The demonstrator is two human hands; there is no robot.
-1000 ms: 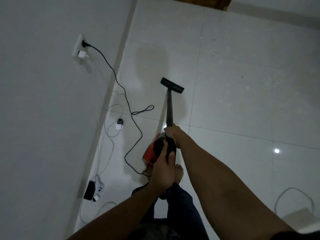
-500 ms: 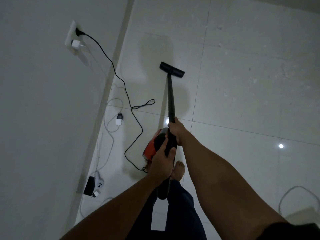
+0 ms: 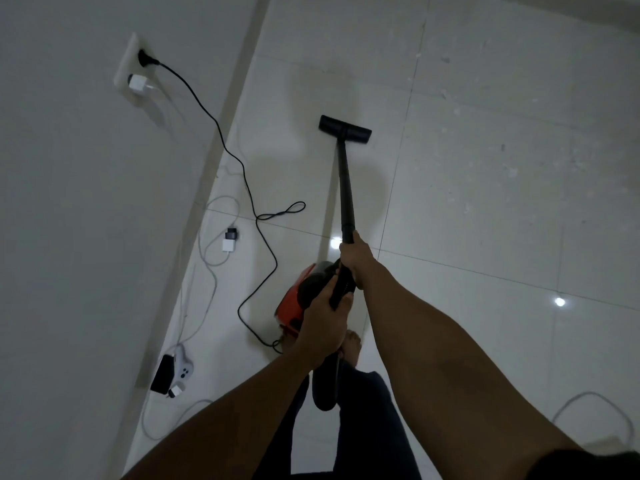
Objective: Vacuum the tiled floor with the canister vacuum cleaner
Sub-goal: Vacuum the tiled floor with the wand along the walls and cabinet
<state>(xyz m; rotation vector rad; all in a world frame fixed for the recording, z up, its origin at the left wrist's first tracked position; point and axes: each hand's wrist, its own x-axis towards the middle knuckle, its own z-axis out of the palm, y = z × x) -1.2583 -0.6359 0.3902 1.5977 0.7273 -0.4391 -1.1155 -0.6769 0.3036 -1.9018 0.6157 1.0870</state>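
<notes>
An orange and black canister vacuum [image 3: 294, 303] sits on the white tiled floor [image 3: 485, 202] near my bare foot [image 3: 351, 348]. Its black wand [image 3: 346, 188] runs forward to a flat black floor head [image 3: 344, 129] resting on the tile. My right hand [image 3: 355, 259] grips the wand's lower end. My left hand [image 3: 323, 327] holds the handle just behind it, partly hiding the canister. The vacuum's black power cord [image 3: 249, 188] loops over the floor up to a wall socket [image 3: 133, 69].
A white wall [image 3: 86, 237] runs along the left. At its foot lie white cables, a small white and black adapter [image 3: 230, 240], a black phone [image 3: 162, 374] and a white game controller [image 3: 183, 370]. Another white cable [image 3: 595, 415] curls at the lower right.
The floor head has slid forward, away from me, and the wand now reaches further out. Both hands keep their grip.
</notes>
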